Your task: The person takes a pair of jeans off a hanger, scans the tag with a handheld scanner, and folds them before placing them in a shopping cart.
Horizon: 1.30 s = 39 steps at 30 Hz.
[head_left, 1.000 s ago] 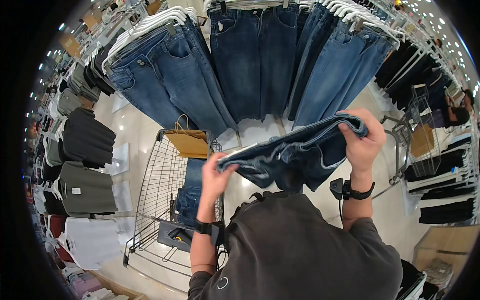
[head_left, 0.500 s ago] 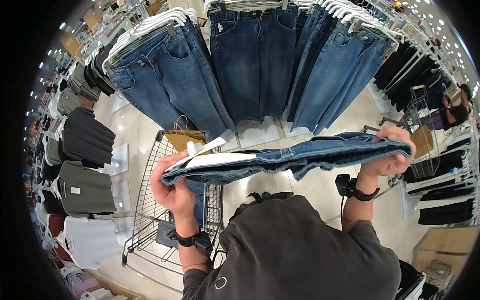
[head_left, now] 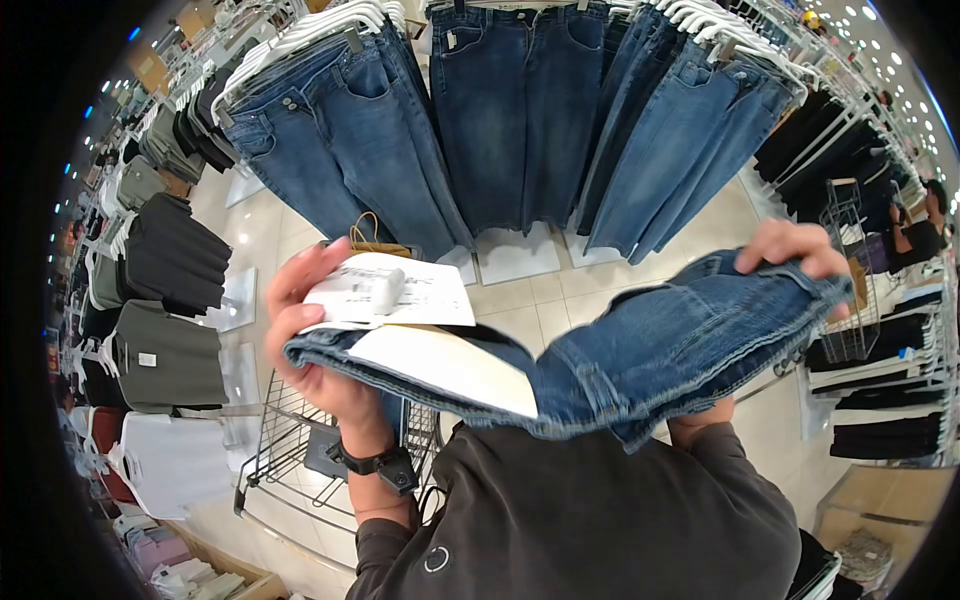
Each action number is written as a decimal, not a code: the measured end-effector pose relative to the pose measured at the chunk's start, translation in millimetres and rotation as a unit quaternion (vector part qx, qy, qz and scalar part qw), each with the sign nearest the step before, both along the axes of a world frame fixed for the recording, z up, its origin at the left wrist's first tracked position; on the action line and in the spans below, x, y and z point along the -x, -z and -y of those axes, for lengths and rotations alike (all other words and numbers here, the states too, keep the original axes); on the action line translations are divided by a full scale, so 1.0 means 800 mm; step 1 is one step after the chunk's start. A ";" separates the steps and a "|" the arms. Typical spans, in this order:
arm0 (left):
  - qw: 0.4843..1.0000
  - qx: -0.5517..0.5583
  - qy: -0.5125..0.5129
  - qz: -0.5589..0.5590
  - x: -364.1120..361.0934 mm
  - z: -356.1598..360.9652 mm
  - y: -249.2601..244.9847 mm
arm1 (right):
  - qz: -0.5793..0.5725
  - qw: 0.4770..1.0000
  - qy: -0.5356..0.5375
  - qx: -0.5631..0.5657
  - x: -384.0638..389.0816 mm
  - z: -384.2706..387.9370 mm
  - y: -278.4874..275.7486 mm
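Observation:
A pair of blue jeans [head_left: 660,335] is stretched between my two hands, sagging in the middle, its waistband edge towards me. My left hand [head_left: 325,345] grips the left end of the waistband, fingers closed. Beside those fingers are a white printed tag [head_left: 430,290] with a small white plastic piece [head_left: 388,291] on it, and a cream card [head_left: 450,368] lying along the waistband. My right hand [head_left: 800,255] is closed on the right end, fingers over the top of the denim; its thumb is hidden.
Several jeans [head_left: 520,110] hang on racks ahead. A wire shopping cart [head_left: 300,440] stands at my left, with a paper bag [head_left: 375,245] at its far end. Shirts [head_left: 175,260] hang along the left. At far right are a person [head_left: 915,235] and another cart [head_left: 848,270].
The jeans have tilted and come nearer, showing more of their outside, and now sag in the middle. The white tag has turned its printed face into view. Both hands keep hold.

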<state>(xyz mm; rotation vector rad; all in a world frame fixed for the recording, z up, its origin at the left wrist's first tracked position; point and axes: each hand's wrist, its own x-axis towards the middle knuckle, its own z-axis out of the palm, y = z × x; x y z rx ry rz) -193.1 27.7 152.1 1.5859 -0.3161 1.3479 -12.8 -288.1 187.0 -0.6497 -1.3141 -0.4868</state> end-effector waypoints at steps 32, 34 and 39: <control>0.965 0.150 0.177 -0.124 -0.014 0.089 0.034 | -0.297 0.873 -0.303 0.240 0.100 -0.210 0.060; 0.961 0.163 0.192 -0.115 -0.014 0.088 0.034 | -0.293 0.874 -0.304 0.241 0.101 -0.210 0.059; 0.925 0.259 0.235 -0.147 -0.011 0.086 0.030 | -0.281 0.862 -0.345 0.243 0.099 -0.216 0.067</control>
